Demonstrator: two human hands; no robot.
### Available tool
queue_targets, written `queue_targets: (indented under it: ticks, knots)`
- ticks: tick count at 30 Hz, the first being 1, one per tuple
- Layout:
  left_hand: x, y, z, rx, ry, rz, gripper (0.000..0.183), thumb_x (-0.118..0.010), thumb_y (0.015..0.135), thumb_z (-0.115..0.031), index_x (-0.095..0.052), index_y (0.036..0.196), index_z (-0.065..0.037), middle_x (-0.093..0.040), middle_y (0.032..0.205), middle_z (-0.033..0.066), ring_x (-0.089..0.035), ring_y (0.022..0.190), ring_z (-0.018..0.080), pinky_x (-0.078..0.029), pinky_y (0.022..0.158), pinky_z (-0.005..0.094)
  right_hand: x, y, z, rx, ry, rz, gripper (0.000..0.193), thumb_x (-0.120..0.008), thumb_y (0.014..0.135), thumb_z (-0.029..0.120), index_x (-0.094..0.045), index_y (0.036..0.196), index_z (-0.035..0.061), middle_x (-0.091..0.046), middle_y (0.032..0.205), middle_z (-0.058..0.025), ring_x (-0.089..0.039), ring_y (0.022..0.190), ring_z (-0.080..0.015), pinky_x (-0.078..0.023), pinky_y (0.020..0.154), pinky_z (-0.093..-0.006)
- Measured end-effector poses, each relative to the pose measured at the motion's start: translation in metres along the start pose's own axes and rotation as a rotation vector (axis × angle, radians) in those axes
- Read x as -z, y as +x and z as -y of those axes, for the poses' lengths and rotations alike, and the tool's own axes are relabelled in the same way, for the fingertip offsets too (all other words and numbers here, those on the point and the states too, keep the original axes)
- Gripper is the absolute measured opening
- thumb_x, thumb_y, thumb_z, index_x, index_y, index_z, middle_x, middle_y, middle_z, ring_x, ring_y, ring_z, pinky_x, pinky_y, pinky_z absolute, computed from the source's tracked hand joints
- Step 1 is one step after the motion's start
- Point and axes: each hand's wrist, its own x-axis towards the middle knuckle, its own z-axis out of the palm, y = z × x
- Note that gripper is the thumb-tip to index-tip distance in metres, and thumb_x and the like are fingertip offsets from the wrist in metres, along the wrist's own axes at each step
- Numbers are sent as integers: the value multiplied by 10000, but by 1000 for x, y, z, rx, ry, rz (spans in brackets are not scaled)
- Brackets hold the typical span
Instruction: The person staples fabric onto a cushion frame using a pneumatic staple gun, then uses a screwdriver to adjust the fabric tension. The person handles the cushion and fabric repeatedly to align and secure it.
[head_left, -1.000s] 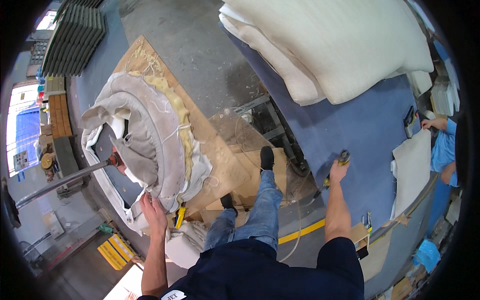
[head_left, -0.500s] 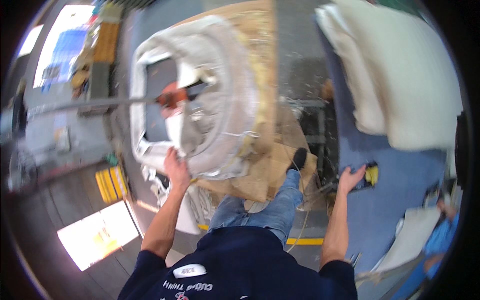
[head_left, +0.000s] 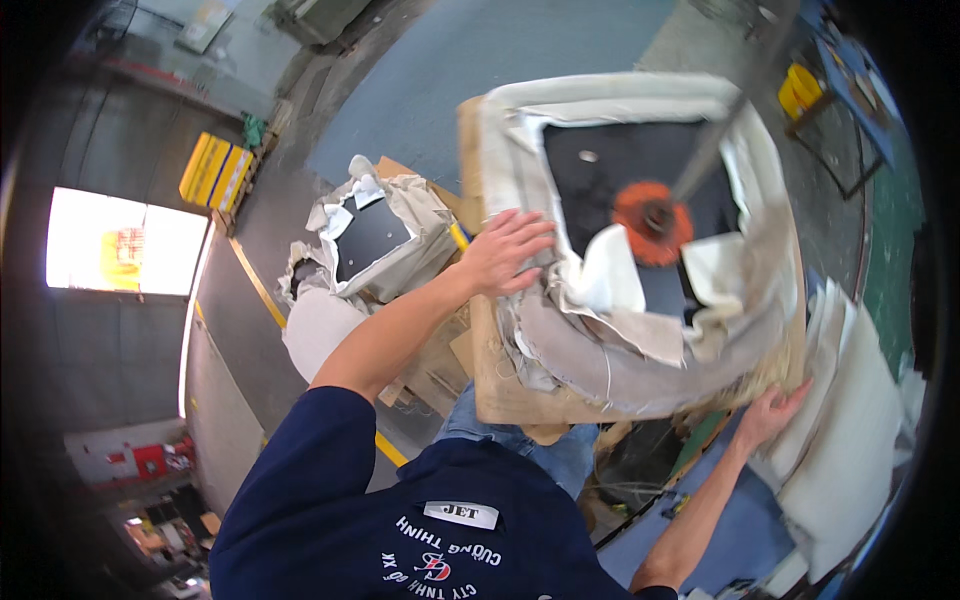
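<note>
Hands were held well apart. The left hand (head_left: 508,252) was laid open, fingers spread, on the left border of the upholstered cushion (head_left: 640,370); the right hand (head_left: 772,415) was placed at the near-right corner of the wooden worktop (head_left: 492,392), whether clamped there could not be told. The cushion was set across the worktop, black base panel (head_left: 585,185) faced up beneath an orange disc (head_left: 652,225) on a metal rod (head_left: 735,115). Risks judged: cushion skewed if pushed unevenly while poorly pinned; loose fabric flaps (head_left: 607,275) snagged under the disc.
</note>
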Motion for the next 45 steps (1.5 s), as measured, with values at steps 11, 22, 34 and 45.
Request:
queue_targets:
  ticks: [11, 22, 34, 45]
  knots:
    - [1, -37, -29, 373, -178, -207, 641, -661, 853, -401, -566, 1378, -45, -475, 1505, 71, -244, 1512, 315, -154, 1181, 688, -88, -61, 111, 65, -587, 364, 424, -496, 995, 205, -483, 1357, -16, -516, 1407, -230, -500, 1272, -421, -378, 1044, -509]
    - [-5, -15, 29, 250, -214, -257, 586, -679, 820, -371, -606, 1333, -98, -517, 1473, 30, -257, 1505, 263, -131, 1188, 672, -114, -127, 139, -164, -717, 248, 445, -467, 1024, 274, -427, 1390, 24, -419, 1519, -156, -438, 1382, -340, -269, 1134, -614]
    - [0, -15, 23, 267, -210, -252, 620, -684, 806, -372, -582, 1357, -108, -496, 1497, 32, -264, 1500, 279, -129, 1185, 665, -114, -115, 141, -143, -728, 263, 394, -460, 1025, 237, -448, 1365, 39, -418, 1507, -152, -442, 1376, -338, -270, 1147, -597]
    - [-5, -22, 1, 339, -280, -219, 589, -694, 780, -335, -612, 1304, -78, -496, 1497, 57, -291, 1488, 314, -124, 1185, 665, -106, -106, 111, -53, -780, 316, 391, -552, 942, 184, -546, 1278, -17, -521, 1405, -238, -538, 1212, -413, -366, 1065, -500]
